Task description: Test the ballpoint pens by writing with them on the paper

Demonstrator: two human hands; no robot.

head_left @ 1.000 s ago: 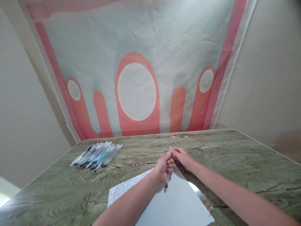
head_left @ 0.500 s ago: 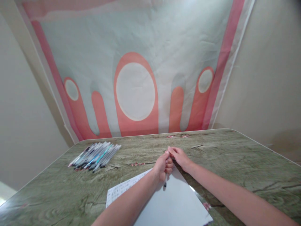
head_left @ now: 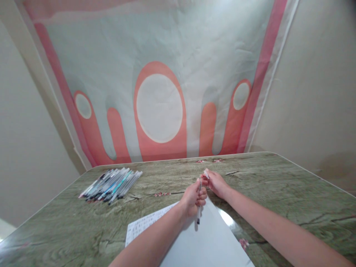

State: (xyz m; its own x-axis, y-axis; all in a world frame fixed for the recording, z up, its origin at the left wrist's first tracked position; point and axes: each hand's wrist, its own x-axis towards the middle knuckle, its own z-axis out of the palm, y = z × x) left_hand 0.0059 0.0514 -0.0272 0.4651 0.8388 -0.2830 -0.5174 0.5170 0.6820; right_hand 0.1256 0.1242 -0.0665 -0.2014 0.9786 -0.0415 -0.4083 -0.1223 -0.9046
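Note:
My left hand (head_left: 191,200) is closed around a pen (head_left: 198,215), whose dark end points down toward me over the paper. The pen's other end shows between thumb and fingers. Just beyond it, my right hand (head_left: 217,184) pinches a small whitish, see-through piece, which looks like a pen cap (head_left: 206,173). A narrow gap separates that cap from the pen, and the fingers of both hands are close together. Beneath the hands lies white paper (head_left: 207,243), with rows of handwriting on its left part; my left forearm covers some of it.
A pile of pens (head_left: 112,185), mostly clear with dark ends and a few blue or teal, lies on the left of the wood-patterned table (head_left: 69,226). A grey and coral cloth (head_left: 160,107) hangs behind the table's far edge.
My right hand has drawn away from the pen with the cap, up and to the right. The left hand, still around the pen, has moved slightly right and toward me.

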